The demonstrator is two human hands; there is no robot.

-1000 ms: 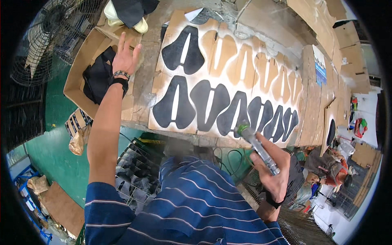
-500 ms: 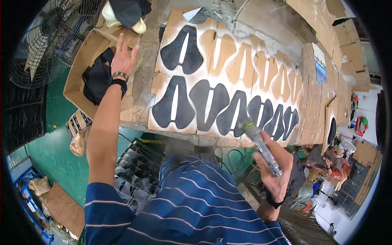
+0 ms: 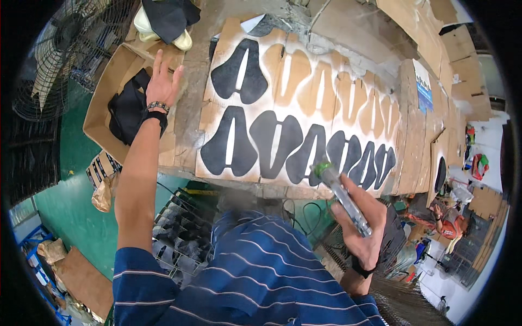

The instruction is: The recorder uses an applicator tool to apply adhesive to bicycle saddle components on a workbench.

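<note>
My right hand (image 3: 360, 220) grips a silver spray gun (image 3: 349, 204) with a green ring near its tip. The tip hovers over the near row of black shoe-upper-shaped pieces (image 3: 277, 144). These lie on a cardboard sheet (image 3: 209, 117) marked with white overspray. In the far row, one black piece (image 3: 239, 73) lies at the left, followed by bare brown outlines of the same shape. My left hand (image 3: 162, 86) is stretched out with its fingers apart, at the right side of a cardboard box (image 3: 98, 111). Folded black pieces (image 3: 128, 108) are inside that box, and the hand holds nothing.
A caged fan (image 3: 68, 43) stands at the far left. Cream shoe lasts (image 3: 183, 41) with black material sit beyond the box. Under the table's near edge is a wire rack (image 3: 182, 231) with dark pieces; a hose (image 3: 310, 217) loops beside it. Another person (image 3: 450, 225) is at right.
The spray gun has moved a little to the left over the near row, with my right hand. My left hand stays spread by the box. The whole view has shifted slightly.
</note>
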